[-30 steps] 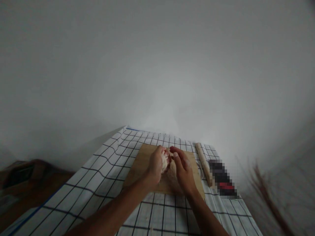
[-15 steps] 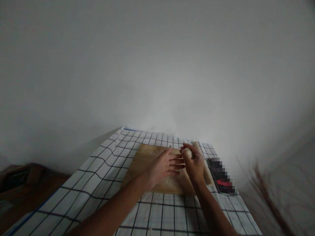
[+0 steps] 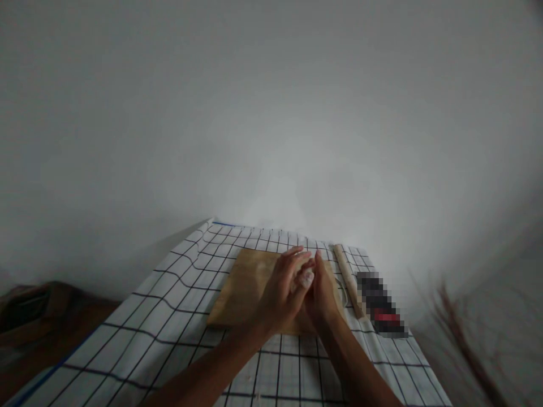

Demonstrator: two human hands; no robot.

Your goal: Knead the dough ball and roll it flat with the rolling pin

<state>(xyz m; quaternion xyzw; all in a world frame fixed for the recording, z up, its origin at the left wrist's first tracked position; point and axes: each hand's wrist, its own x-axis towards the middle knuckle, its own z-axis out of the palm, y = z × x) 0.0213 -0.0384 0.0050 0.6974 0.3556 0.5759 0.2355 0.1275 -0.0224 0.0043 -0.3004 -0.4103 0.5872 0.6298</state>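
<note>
Above the wooden board (image 3: 237, 299), my left hand (image 3: 282, 288) and my right hand (image 3: 322, 291) are cupped together. The left fingers curl over, and white smears show about its thumb tip. Between the palms is a small pale lump of dough (image 3: 300, 276), mostly hidden by the fingers. My right hand stands nearly upright against the left, fingers together. Light smudges, like flour, mark the board's surface.
A wooden rolling pin (image 3: 350, 282) lies right of the board. Beside it is a dark, blurred-out item with a red patch (image 3: 386, 316). A white checked cloth (image 3: 169, 305) covers the table, which meets a wall. Thin brown twigs (image 3: 458, 333) stand at the right.
My left hand, earlier spread flat, has turned and curled in against the right. The right hand, which held the pale lump in bent fingers, has straightened and moved slightly left.
</note>
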